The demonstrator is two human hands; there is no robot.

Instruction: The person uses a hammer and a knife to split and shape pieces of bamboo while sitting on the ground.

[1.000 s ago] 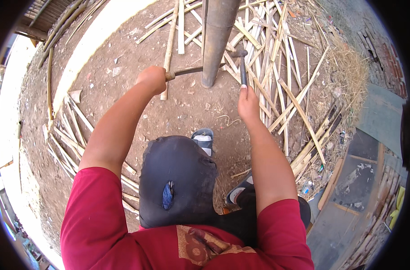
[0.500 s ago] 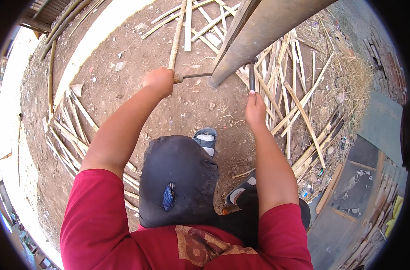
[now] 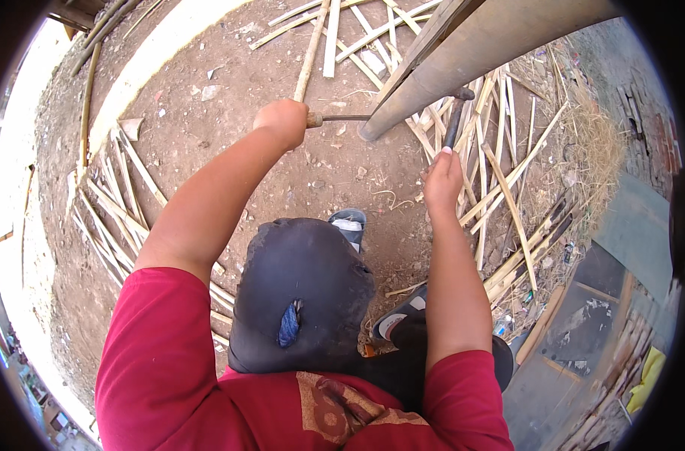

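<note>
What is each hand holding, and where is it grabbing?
Left hand grips the wooden handle of a blade tool. Right hand grips a hammer low on its dark handle.

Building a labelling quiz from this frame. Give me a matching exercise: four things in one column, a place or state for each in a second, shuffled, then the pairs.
Things
1. left hand
2. right hand
3. thick pole
4. split cane strips

Places or states
A. scattered flat on the dirt ground
B. closed on a dark handle that rises toward the pole
C. leaning across the top of the picture, lower end on the dirt
D. closed round the wooden handle of a thin metal tool that points at the pole

Pairs: 1-D, 2-B, 3-C, 4-A
</note>
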